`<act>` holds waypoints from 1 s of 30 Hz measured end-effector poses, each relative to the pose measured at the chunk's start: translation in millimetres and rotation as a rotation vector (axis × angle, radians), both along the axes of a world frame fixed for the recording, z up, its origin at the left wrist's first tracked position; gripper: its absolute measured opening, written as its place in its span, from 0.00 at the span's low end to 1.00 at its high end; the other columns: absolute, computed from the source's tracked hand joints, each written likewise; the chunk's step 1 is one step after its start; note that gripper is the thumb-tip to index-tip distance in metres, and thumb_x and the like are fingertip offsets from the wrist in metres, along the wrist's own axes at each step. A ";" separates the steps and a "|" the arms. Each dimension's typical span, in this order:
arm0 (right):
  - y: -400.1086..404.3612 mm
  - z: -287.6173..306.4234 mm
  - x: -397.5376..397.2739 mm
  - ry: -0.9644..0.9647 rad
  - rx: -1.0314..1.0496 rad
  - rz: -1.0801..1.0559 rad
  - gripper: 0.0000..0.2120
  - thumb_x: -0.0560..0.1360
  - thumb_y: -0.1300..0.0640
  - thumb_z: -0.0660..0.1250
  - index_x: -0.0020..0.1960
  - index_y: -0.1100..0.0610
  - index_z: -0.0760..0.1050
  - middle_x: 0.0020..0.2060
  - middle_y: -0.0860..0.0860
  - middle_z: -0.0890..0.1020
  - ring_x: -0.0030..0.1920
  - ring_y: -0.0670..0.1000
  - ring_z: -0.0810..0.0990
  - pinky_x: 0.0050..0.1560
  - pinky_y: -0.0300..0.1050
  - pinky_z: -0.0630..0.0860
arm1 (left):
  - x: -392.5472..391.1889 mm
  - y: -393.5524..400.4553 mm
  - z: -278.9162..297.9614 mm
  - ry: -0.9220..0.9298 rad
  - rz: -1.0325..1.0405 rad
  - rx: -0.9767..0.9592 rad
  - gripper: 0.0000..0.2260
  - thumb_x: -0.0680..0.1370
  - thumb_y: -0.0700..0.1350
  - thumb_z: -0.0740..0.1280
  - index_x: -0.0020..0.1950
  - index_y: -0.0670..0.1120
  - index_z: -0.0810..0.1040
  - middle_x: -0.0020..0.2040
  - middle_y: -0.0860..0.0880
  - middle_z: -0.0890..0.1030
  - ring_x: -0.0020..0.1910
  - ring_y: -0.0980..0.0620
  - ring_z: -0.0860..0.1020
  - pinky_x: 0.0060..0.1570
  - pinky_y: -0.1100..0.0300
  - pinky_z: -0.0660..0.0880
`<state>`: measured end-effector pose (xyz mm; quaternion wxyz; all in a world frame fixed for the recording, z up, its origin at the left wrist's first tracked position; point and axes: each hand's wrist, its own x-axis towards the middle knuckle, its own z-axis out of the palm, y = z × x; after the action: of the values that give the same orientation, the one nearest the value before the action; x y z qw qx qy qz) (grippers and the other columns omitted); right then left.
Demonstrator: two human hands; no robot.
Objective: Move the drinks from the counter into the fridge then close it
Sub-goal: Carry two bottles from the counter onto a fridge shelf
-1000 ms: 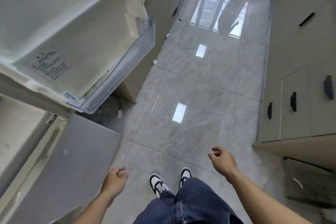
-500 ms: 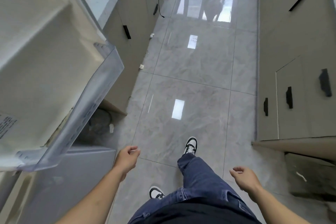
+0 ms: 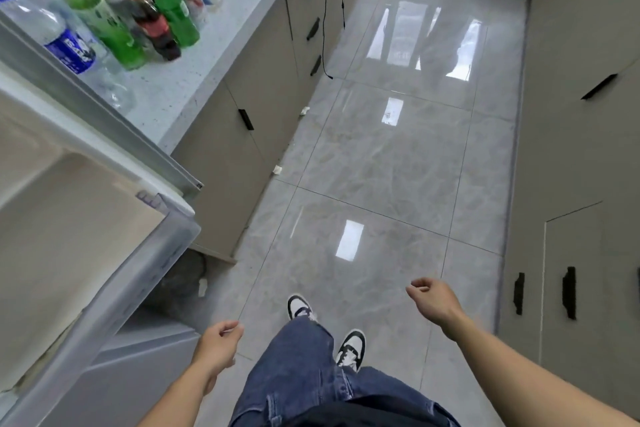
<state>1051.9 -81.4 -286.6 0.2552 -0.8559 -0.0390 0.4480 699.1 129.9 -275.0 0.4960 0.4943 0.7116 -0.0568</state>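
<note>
Green, dark cola and blue-labelled clear bottles (image 3: 114,14) on a speckled pale counter (image 3: 194,55); glossy grey marbled floor (image 3: 381,163), blue jeans (image 3: 304,367).

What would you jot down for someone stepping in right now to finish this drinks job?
Left hand: loosely curled, holding nothing. Right hand: the same, out over the floor.
Drinks: the bottles all stand clustered on the counter, among them a dark cola bottle and a green bottle.
Fridge door: open, its clear door shelf showing no bottles.
Done: door open; no drink seen inside.
Left: carry the bottles into the fridge, then close it.
</note>
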 end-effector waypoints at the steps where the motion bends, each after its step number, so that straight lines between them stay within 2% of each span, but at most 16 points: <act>1: 16.4 1.0 11.0 0.001 0.011 0.020 0.14 0.77 0.51 0.68 0.59 0.57 0.78 0.46 0.49 0.82 0.50 0.52 0.81 0.49 0.43 0.74 | 6.0 5.0 -2.4 0.005 0.024 -0.011 0.07 0.80 0.45 0.66 0.57 0.46 0.77 0.54 0.45 0.79 0.50 0.45 0.78 0.40 0.57 0.76; 6: 99.9 3.6 56.5 -0.013 0.037 0.137 0.12 0.77 0.50 0.68 0.58 0.54 0.78 0.46 0.48 0.82 0.48 0.51 0.80 0.46 0.41 0.72 | 36.9 34.3 -22.5 0.024 0.127 -0.038 0.06 0.80 0.46 0.67 0.56 0.47 0.77 0.55 0.44 0.79 0.51 0.45 0.78 0.36 0.58 0.75; 8: 132.5 3.4 74.2 -0.034 0.035 0.195 0.12 0.77 0.49 0.68 0.57 0.53 0.77 0.47 0.49 0.82 0.49 0.51 0.80 0.45 0.41 0.72 | 52.1 49.5 -34.9 0.018 0.173 -0.067 0.07 0.80 0.45 0.67 0.57 0.45 0.78 0.52 0.43 0.79 0.47 0.46 0.76 0.35 0.59 0.73; 11: 176.5 7.5 99.9 -0.068 0.028 0.268 0.11 0.76 0.48 0.68 0.55 0.52 0.78 0.46 0.48 0.82 0.45 0.49 0.79 0.39 0.40 0.71 | 76.6 75.4 -45.2 -0.010 0.231 -0.099 0.08 0.79 0.43 0.66 0.55 0.40 0.80 0.42 0.43 0.77 0.37 0.47 0.73 0.33 0.62 0.71; 16: 240.3 15.5 137.0 -0.050 -0.028 0.384 0.09 0.78 0.49 0.68 0.54 0.52 0.77 0.45 0.47 0.81 0.43 0.47 0.79 0.40 0.40 0.73 | 122.5 116.0 -32.7 -0.007 0.332 -0.082 0.07 0.79 0.46 0.65 0.52 0.44 0.81 0.41 0.46 0.81 0.36 0.48 0.77 0.37 0.59 0.77; 18: 268.7 14.0 151.3 -0.084 -0.049 0.459 0.06 0.78 0.50 0.68 0.51 0.51 0.77 0.42 0.46 0.81 0.40 0.45 0.78 0.37 0.39 0.72 | 139.1 134.7 -27.1 -0.031 0.344 -0.058 0.05 0.80 0.46 0.65 0.51 0.47 0.79 0.44 0.48 0.81 0.39 0.49 0.78 0.42 0.55 0.79; 22: 322.9 6.9 174.5 -0.051 -0.062 0.585 0.05 0.77 0.52 0.68 0.48 0.54 0.78 0.34 0.48 0.79 0.32 0.49 0.74 0.37 0.42 0.70 | 160.4 162.9 -15.8 -0.070 0.334 -0.045 0.06 0.80 0.47 0.64 0.55 0.50 0.78 0.53 0.48 0.80 0.52 0.47 0.79 0.56 0.49 0.79; 24: 349.1 3.2 180.7 -0.047 -0.064 0.647 0.06 0.77 0.53 0.68 0.48 0.56 0.79 0.33 0.48 0.79 0.30 0.49 0.72 0.35 0.41 0.69 | 169.9 172.9 -11.2 -0.083 0.342 -0.009 0.07 0.80 0.48 0.64 0.57 0.49 0.78 0.54 0.49 0.80 0.53 0.48 0.79 0.57 0.50 0.79; 27: 389.2 -5.1 187.9 -0.072 -0.066 0.756 0.07 0.76 0.55 0.69 0.45 0.58 0.80 0.30 0.48 0.81 0.30 0.49 0.74 0.35 0.42 0.71 | 186.5 186.4 -1.3 -0.075 0.361 0.050 0.10 0.80 0.47 0.64 0.60 0.47 0.79 0.56 0.49 0.81 0.50 0.52 0.78 0.53 0.59 0.76; 30: 430.2 -11.2 193.6 -0.037 -0.061 0.864 0.09 0.76 0.57 0.69 0.45 0.64 0.80 0.27 0.49 0.77 0.27 0.50 0.70 0.32 0.42 0.68 | 200.8 198.7 7.5 -0.075 0.422 0.080 0.12 0.80 0.46 0.64 0.62 0.46 0.79 0.57 0.48 0.82 0.49 0.54 0.78 0.48 0.63 0.72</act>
<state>1245.5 348.8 -297.8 0.0181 -0.7761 -0.3850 0.4991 899.9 328.6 -267.5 0.5031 0.3554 0.7820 0.0948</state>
